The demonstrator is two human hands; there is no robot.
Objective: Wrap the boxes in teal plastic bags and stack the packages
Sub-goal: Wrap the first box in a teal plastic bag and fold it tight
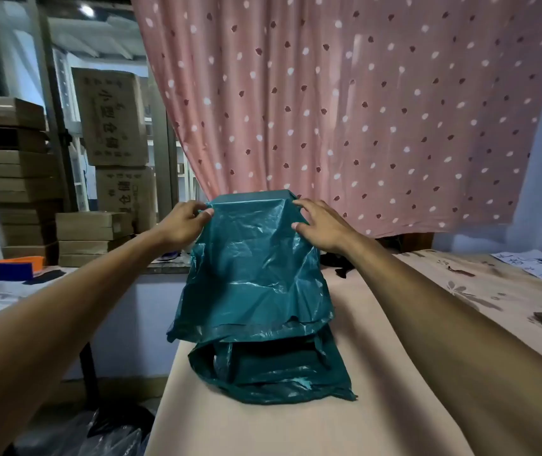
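A teal plastic bag (256, 274) covers an upright box-shaped thing on the pink table (394, 373); the box itself is hidden under the plastic. My left hand (185, 225) pinches the bag at its top left corner. My right hand (322, 225) lies on the top right corner with fingers spread over the plastic. The bag's open end hangs loose toward me. Below it, another teal wrapped package (269, 373) lies flat on the table with crumpled edges.
Stacks of flat cardboard boxes (93, 238) and big cartons (111, 120) stand at the left. An orange and blue tape dispenser (11, 268) sits on a side surface. A pink dotted curtain (361, 110) hangs behind. Papers (539, 263) lie at the far right.
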